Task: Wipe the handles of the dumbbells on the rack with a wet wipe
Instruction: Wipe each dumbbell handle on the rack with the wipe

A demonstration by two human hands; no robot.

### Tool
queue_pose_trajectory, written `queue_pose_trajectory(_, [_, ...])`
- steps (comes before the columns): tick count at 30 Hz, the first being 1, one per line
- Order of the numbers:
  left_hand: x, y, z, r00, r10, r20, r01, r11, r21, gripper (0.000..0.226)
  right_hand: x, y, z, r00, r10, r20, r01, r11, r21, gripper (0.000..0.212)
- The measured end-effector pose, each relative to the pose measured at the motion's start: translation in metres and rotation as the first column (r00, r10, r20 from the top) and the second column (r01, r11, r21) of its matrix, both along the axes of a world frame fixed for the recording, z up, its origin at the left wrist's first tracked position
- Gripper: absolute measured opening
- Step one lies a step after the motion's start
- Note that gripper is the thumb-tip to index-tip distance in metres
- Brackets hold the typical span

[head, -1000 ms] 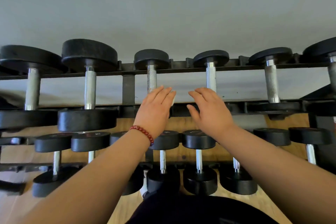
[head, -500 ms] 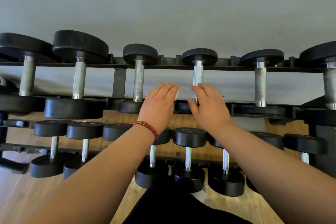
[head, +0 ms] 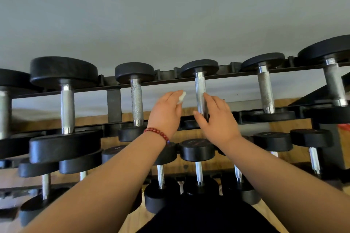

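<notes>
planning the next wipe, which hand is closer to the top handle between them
Right. The right hand is against that handle; the left hand, holding the wipe, is to its left, apart.

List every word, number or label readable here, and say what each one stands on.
No text is legible.
Middle lower-row dumbbell head: pale mark above a reddish line, too blurred to read.
Left lower-row dumbbell head: faint marks, unreadable.
Right lower-row dumbbell head: faint mark, unreadable.
</notes>
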State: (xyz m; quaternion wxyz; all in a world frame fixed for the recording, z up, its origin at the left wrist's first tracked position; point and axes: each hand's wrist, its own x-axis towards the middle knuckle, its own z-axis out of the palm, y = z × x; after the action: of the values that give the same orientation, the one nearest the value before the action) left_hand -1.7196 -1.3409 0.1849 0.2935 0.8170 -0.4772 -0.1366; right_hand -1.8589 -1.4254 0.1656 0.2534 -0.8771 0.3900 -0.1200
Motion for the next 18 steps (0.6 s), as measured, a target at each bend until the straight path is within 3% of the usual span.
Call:
queue_pose_trajectory(5, [-0.003,-0.016,-0.003,0.924,0.188,-0.334,-0.201,0.979,-0.007,0.033,0.004,-0.008,-0.001,0.999,-0.040,-0.005,0.040,0.998,0.050,0.072])
queue_pose_trajectory(10, [-0.006,-0.035,-0.011,0.800,0.311,-0.513,-0.332,0.942,0.052,0.030,0.004,-0.013,-0.010,0.998,-0.063,0.024,0.058,0.984,0.169,0.069])
queue_pose_trajectory(18, [0.001,-0.070,-0.018,0.542,0.312,-0.780,-0.352,0.927,0.126,0.008,0.003,-0.015,-0.016,0.994,-0.060,0.095,0.043,0.984,0.175,0.063])
